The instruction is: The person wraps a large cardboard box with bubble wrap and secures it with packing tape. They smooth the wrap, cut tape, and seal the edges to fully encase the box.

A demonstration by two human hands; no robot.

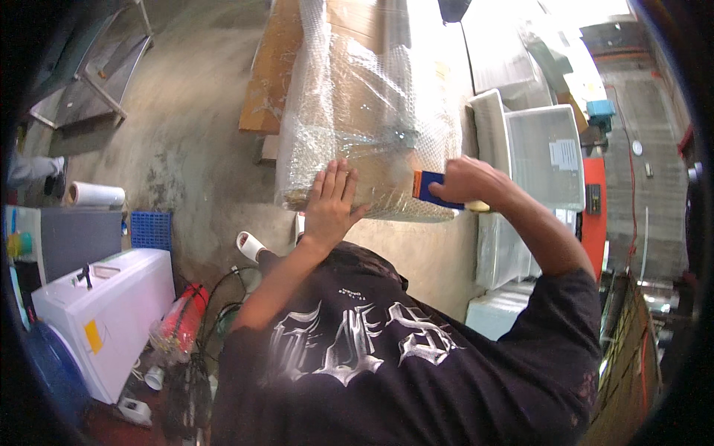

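Note:
A large flat cardboard package point(375, 160), wrapped in clear bubble wrap point(309, 123), stretches away in front of me. My left hand point(332, 202) lies flat on its near left part, fingers spread. At the near right, my right hand point(468, 181) is closed round a flat blue tool point(431, 187) with an orange edge and a pale yellow end. The orange edge is against or just above the wrapped surface. I cannot make out the tool's exact kind, as my fingers cover part of it. Shiny clear film crosses the wrap between my hands.
Translucent plastic bins point(545, 156) stand close on the right. To the left are a white boxy appliance point(111, 312), a blue crate point(151, 229), a film roll point(97, 195) and a red wrapped bundle point(182, 312) beside black cables. A metal-framed table point(104, 82) stands at the far left.

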